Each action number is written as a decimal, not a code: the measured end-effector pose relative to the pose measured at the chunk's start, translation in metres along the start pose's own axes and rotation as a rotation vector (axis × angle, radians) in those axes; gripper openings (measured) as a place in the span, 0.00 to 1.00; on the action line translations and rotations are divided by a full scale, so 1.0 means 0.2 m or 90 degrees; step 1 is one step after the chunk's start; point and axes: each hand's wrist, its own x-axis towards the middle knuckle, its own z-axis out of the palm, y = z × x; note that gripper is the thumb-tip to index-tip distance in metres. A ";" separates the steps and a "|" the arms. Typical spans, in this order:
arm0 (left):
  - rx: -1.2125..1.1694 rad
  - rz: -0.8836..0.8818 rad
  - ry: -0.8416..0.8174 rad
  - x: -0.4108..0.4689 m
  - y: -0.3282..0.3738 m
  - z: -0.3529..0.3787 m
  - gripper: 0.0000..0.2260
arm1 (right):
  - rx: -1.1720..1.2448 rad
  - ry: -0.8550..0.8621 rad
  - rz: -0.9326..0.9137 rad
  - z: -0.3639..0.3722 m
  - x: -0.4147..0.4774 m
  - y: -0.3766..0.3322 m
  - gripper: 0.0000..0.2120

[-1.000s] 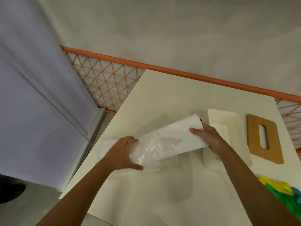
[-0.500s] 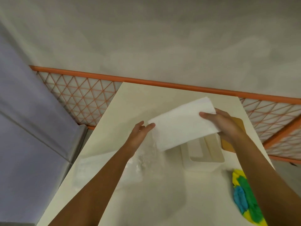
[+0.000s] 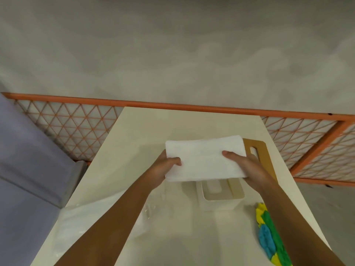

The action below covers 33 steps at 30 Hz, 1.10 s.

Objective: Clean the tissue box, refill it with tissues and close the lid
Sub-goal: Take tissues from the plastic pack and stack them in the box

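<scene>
As our left hand and right hand each pinch one end of the tissue stack, thumbs on top, above the open tissue box, we judge the refill half done, with the lid lying behind, not yet fitted.

We see both hands, left hand and right hand, gripping the tissue stack above the open tissue box, its lid just behind.
</scene>
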 end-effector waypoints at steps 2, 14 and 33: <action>0.068 0.007 0.021 0.03 0.04 0.00 0.32 | 0.013 -0.023 0.016 -0.04 0.02 0.03 0.13; 0.469 0.114 -0.056 0.33 0.38 0.21 0.21 | -0.222 -0.037 0.046 -0.22 0.13 0.12 0.15; 0.834 0.161 -0.089 0.77 -0.02 0.51 0.20 | -0.619 0.003 0.116 0.01 0.19 0.36 0.26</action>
